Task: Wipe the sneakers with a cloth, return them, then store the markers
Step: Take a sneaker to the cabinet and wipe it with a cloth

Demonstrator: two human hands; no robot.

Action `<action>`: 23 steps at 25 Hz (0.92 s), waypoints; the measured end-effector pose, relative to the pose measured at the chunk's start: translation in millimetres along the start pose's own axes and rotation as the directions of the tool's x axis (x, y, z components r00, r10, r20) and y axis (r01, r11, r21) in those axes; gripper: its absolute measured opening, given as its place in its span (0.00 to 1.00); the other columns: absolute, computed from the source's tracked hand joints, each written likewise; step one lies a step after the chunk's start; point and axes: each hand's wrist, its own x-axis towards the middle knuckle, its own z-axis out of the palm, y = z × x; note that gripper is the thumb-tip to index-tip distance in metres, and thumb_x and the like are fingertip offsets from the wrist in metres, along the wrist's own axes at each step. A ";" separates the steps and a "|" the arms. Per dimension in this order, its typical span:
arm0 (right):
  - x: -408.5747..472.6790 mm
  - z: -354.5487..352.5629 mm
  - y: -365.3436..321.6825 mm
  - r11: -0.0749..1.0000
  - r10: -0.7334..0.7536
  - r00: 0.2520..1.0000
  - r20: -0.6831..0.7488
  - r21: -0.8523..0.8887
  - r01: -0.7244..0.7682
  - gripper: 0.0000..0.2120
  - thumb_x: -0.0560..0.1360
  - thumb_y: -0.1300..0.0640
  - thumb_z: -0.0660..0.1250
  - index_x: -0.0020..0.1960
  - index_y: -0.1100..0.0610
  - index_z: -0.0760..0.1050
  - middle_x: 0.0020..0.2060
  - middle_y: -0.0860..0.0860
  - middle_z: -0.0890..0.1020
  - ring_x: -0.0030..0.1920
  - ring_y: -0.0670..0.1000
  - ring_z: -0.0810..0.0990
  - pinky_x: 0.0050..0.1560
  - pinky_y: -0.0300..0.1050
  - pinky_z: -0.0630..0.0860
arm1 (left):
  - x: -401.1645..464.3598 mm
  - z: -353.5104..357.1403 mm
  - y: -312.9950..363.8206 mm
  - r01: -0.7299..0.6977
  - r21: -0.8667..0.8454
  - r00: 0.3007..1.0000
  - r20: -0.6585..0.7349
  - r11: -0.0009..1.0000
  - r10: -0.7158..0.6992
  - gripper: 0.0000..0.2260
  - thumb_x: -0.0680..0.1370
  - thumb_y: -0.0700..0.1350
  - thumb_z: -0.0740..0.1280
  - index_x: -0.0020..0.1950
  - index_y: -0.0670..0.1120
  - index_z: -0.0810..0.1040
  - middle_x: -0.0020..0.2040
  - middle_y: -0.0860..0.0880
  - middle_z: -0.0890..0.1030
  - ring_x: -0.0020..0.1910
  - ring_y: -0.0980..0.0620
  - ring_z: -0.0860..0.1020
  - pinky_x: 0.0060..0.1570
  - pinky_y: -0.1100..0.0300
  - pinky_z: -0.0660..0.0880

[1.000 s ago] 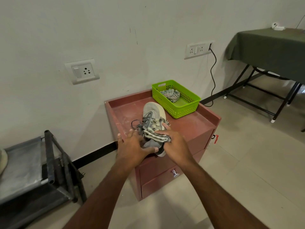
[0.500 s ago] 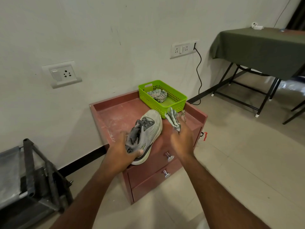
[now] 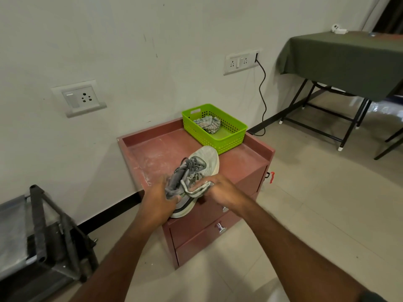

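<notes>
A grey and white sneaker (image 3: 204,162) is held tilted over the front edge of the red cabinet (image 3: 152,149), toe pointing away from me. My left hand (image 3: 160,199) grips its heel and collar. My right hand (image 3: 222,190) holds a striped cloth (image 3: 197,189) bunched against the sneaker's side near the laces. No markers are visible.
A green basket (image 3: 231,140) with another striped cloth (image 3: 208,125) sits at the cabinet's back right. Two drawers with metal knobs (image 3: 220,227) face me. A dark metal rack (image 3: 41,225) stands at left; a green-draped folding table (image 3: 340,59) at right.
My right hand came back from beside the basket and brought the cloth onto the sneaker's side. My left hand kept its grip on the sneaker.
</notes>
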 end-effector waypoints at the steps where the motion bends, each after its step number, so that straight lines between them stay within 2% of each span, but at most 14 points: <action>1: -3.2 -6.2 0.8 0.974 0.092 0.995 -0.031 0.211 -0.083 0.17 0.75 0.72 0.60 0.50 0.59 0.85 0.50 0.63 0.85 0.45 0.55 0.83 0.53 0.50 0.78 | 0.1 -1.0 -0.7 0.001 0.016 1.000 0.000 1.000 -0.001 0.23 0.75 0.44 0.74 0.68 0.47 0.72 0.54 0.51 0.79 0.50 0.52 0.78 0.49 0.55 0.75; 3: 0.0 -21.2 11.4 0.858 0.246 0.941 -0.231 0.503 -0.101 0.15 0.74 0.71 0.59 0.50 0.61 0.83 0.48 0.64 0.86 0.46 0.60 0.85 0.54 0.57 0.82 | 1.3 -1.5 -2.1 -0.001 0.025 1.000 0.000 1.000 0.001 0.23 0.75 0.44 0.74 0.68 0.47 0.73 0.54 0.49 0.80 0.50 0.51 0.78 0.49 0.53 0.76; 4: 4.6 -28.0 16.9 0.873 0.240 0.883 -0.403 0.488 -0.015 0.15 0.74 0.69 0.60 0.53 0.59 0.83 0.48 0.60 0.86 0.48 0.59 0.85 0.53 0.56 0.82 | 0.8 -0.8 -2.8 -0.003 0.023 1.000 0.001 1.000 0.003 0.23 0.75 0.44 0.74 0.67 0.47 0.73 0.53 0.49 0.81 0.50 0.51 0.79 0.50 0.51 0.77; 6: 15.3 -31.6 25.3 0.977 0.039 0.761 -0.648 0.185 0.107 0.17 0.76 0.61 0.64 0.61 0.52 0.81 0.54 0.52 0.86 0.53 0.52 0.83 0.53 0.47 0.78 | 0.9 0.1 -3.1 -0.002 0.022 1.000 -0.003 1.000 0.002 0.21 0.75 0.44 0.74 0.66 0.47 0.74 0.52 0.49 0.81 0.49 0.51 0.79 0.49 0.51 0.77; 7: 19.5 -27.0 26.7 0.995 -0.062 0.770 -0.635 0.021 0.098 0.19 0.78 0.60 0.64 0.67 0.50 0.78 0.59 0.50 0.83 0.57 0.50 0.80 0.56 0.45 0.75 | 1.0 0.3 -2.8 0.002 0.021 1.000 0.000 1.000 -0.002 0.22 0.75 0.44 0.74 0.67 0.47 0.74 0.52 0.49 0.81 0.49 0.51 0.78 0.49 0.52 0.76; 8: 23.5 -17.3 27.8 0.991 -0.129 0.831 -0.541 -0.109 0.082 0.20 0.80 0.59 0.62 0.72 0.50 0.73 0.66 0.51 0.79 0.63 0.50 0.77 0.61 0.45 0.72 | 0.9 0.1 -2.4 0.000 0.021 1.000 0.004 1.000 0.000 0.23 0.75 0.44 0.74 0.68 0.47 0.73 0.52 0.49 0.81 0.49 0.51 0.78 0.49 0.53 0.76; 10: 27.2 7.1 29.3 0.917 -0.148 0.950 -0.273 -0.397 0.029 0.23 0.82 0.61 0.60 0.76 0.53 0.67 0.76 0.53 0.68 0.75 0.54 0.66 0.72 0.50 0.66 | 1.1 -0.1 -2.7 -0.006 0.028 1.000 0.010 1.000 0.006 0.25 0.75 0.44 0.74 0.70 0.45 0.72 0.52 0.49 0.81 0.50 0.51 0.79 0.51 0.52 0.77; 13: 22.5 20.3 11.4 0.778 -0.212 0.972 -0.104 -0.620 0.104 0.25 0.77 0.68 0.62 0.73 0.58 0.70 0.72 0.59 0.71 0.74 0.60 0.67 0.71 0.53 0.68 | 2.3 1.6 -2.5 0.001 0.015 1.000 0.007 1.000 -0.002 0.22 0.75 0.43 0.74 0.67 0.45 0.73 0.52 0.48 0.81 0.50 0.50 0.79 0.51 0.49 0.78; 16: 5.3 10.5 -2.2 0.864 -0.156 0.988 0.008 -0.484 0.141 0.19 0.78 0.65 0.63 0.67 0.56 0.77 0.66 0.57 0.79 0.65 0.56 0.77 0.67 0.50 0.72 | 1.9 2.0 -0.8 0.006 0.023 1.000 0.000 1.000 -0.006 0.16 0.75 0.42 0.73 0.61 0.46 0.75 0.51 0.48 0.80 0.48 0.50 0.79 0.49 0.51 0.77; 18: -10.0 1.7 -3.5 0.999 -0.049 0.998 0.043 -0.019 0.050 0.11 0.80 0.64 0.63 0.59 0.57 0.80 0.58 0.60 0.83 0.56 0.55 0.83 0.63 0.56 0.78 | 0.9 0.9 -0.3 0.007 0.016 1.000 0.012 1.000 -0.008 0.16 0.75 0.42 0.73 0.60 0.47 0.75 0.51 0.48 0.80 0.48 0.50 0.79 0.48 0.51 0.77; 19: -13.5 -2.9 -5.0 0.971 0.010 1.000 0.007 0.238 -0.011 0.10 0.82 0.64 0.61 0.56 0.58 0.80 0.54 0.61 0.85 0.52 0.55 0.85 0.58 0.56 0.81 | 0.6 -0.1 -0.5 0.007 0.006 1.000 0.021 1.000 -0.007 0.17 0.75 0.43 0.73 0.62 0.47 0.74 0.51 0.49 0.80 0.49 0.50 0.79 0.50 0.50 0.78; 20: -12.3 -8.4 -4.5 0.916 0.060 0.992 -0.109 0.401 -0.011 0.11 0.83 0.64 0.60 0.54 0.56 0.80 0.51 0.59 0.86 0.48 0.53 0.86 0.52 0.51 0.83 | 0.3 -1.3 -0.2 0.007 -0.001 1.000 0.027 1.000 -0.007 0.19 0.75 0.43 0.73 0.65 0.47 0.74 0.52 0.49 0.80 0.50 0.49 0.79 0.51 0.48 0.78; 21: -8.9 -13.9 -2.4 0.904 0.071 0.954 -0.291 0.424 0.062 0.12 0.83 0.64 0.60 0.53 0.55 0.81 0.48 0.55 0.86 0.46 0.51 0.87 0.48 0.48 0.83 | 0.0 -1.6 -0.3 0.008 -0.003 1.000 0.029 1.000 -0.008 0.21 0.75 0.43 0.73 0.67 0.47 0.73 0.52 0.49 0.81 0.51 0.49 0.79 0.53 0.47 0.78; 23: 6.3 -23.7 11.2 0.984 -0.046 0.783 -0.620 0.108 0.143 0.12 0.81 0.62 0.62 0.57 0.52 0.81 0.51 0.51 0.85 0.50 0.49 0.84 0.52 0.47 0.79 | -0.1 -1.4 -0.4 0.010 0.010 1.000 0.020 1.000 -0.011 0.22 0.75 0.43 0.73 0.68 0.46 0.73 0.53 0.48 0.81 0.51 0.49 0.79 0.54 0.46 0.78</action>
